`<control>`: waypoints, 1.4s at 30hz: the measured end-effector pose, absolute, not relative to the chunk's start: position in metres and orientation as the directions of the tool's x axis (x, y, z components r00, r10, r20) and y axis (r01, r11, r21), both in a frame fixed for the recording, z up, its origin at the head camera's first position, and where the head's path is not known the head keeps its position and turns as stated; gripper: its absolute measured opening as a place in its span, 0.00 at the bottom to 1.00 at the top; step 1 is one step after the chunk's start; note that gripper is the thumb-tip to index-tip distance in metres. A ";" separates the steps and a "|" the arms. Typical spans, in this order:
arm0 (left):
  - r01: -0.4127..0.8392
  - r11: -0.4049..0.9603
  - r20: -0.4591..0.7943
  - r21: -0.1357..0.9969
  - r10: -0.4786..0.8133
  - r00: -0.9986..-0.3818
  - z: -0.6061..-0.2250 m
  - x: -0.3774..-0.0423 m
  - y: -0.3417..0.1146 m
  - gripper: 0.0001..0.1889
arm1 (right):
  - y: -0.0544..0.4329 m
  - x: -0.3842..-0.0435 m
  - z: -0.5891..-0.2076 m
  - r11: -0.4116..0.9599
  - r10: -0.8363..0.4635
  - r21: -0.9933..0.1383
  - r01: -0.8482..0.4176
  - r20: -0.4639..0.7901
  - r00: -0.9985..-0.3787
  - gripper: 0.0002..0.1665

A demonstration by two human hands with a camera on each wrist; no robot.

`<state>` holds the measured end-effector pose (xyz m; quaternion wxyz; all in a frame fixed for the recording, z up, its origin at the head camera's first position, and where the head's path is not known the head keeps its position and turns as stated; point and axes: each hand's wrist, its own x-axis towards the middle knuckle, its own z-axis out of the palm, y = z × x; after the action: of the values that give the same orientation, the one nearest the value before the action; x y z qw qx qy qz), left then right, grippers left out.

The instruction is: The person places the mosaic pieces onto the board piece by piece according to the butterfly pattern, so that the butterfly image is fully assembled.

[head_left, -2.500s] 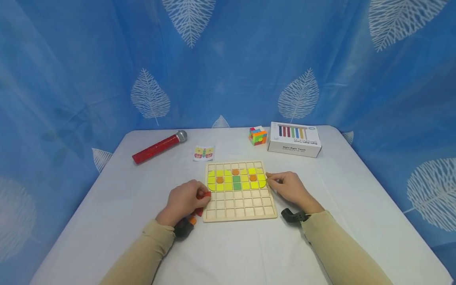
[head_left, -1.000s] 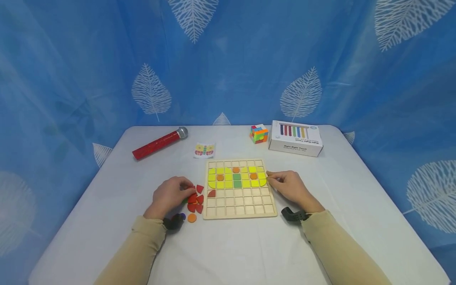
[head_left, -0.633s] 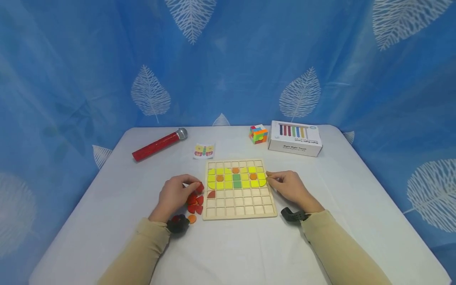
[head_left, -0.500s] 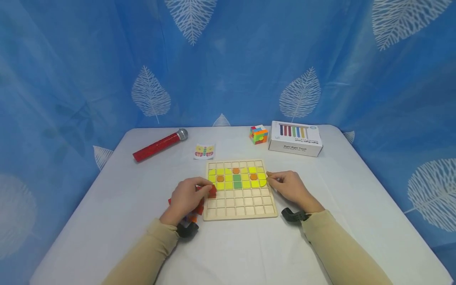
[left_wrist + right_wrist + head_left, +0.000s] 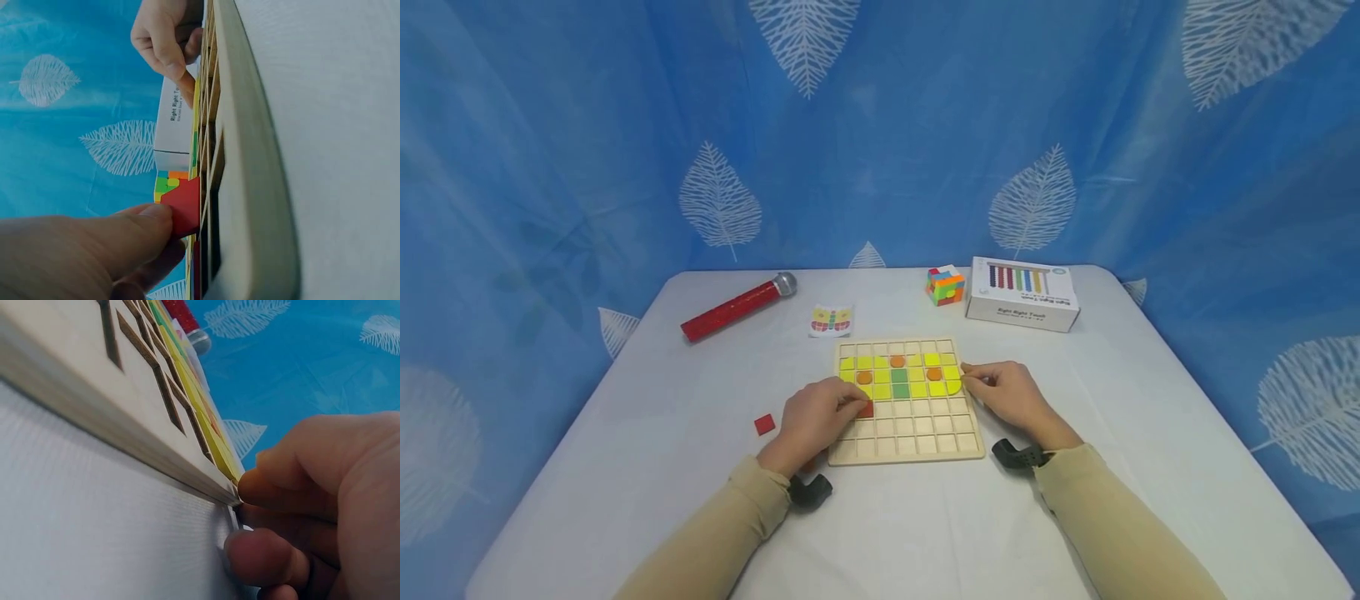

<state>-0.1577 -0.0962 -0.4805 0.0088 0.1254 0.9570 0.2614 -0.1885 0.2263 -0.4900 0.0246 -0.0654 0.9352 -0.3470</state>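
Observation:
My left hand [image 5: 815, 417] pinches a red tile [image 5: 186, 209] between thumb and fingers. In the left wrist view the tile stands tilted, its edge right at the grid of the wooden board [image 5: 925, 444]. It lies over the row below the yellow tiles [image 5: 882, 392], near the board's left side. Another red piece [image 5: 197, 265] shows low in the grid, close by. My right hand [image 5: 1009, 393] grips the board's right edge, fingertips against the rim. Green tiles [image 5: 899, 383] and orange discs [image 5: 934, 375] sit among the yellow ones.
One red square [image 5: 764, 424] lies left of my left hand, which hides most of the loose pieces. Behind the board are a pattern card [image 5: 831, 321], a red microphone [image 5: 730, 310], a puzzle cube [image 5: 945, 286] and a white box [image 5: 1022, 293].
A red quarter-circle went into the grid's left column. My left hand then took another red tile from the pile and moved right over the board. My right hand stays at the edge.

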 end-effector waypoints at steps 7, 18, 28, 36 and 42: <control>0.258 0.862 0.064 0.436 0.256 -0.965 -0.483 -0.159 -0.093 0.10 | 0.227 -0.187 -0.489 0.753 -0.138 -0.650 -0.101 -0.006 -0.990 0.17; -0.049 0.824 0.036 0.564 -0.083 -0.996 -0.472 -0.167 -0.143 0.15 | 0.227 -0.187 -0.490 0.758 -0.148 -0.644 -0.108 -0.008 -0.989 0.16; -0.093 0.862 -0.145 0.498 -0.023 -0.989 -0.470 -0.167 -0.164 0.21 | 0.226 -0.186 -0.487 0.751 -0.150 -0.651 -0.108 -0.010 -0.989 0.17; -0.063 0.877 -0.222 0.476 0.051 -0.974 -0.465 -0.162 -0.177 0.21 | 0.225 -0.184 -0.483 0.744 -0.151 -0.659 -0.108 -0.008 -0.989 0.16; -0.034 0.868 -0.236 0.495 0.097 -0.967 -0.463 -0.161 -0.177 0.17 | 0.225 -0.184 -0.483 0.741 -0.146 -0.664 -0.102 -0.010 -0.989 0.16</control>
<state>-0.1608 -0.1765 -0.4626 0.1274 0.0164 0.9581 0.2559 -0.1839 0.2251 -0.4834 0.0307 -0.0665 0.9324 -0.3539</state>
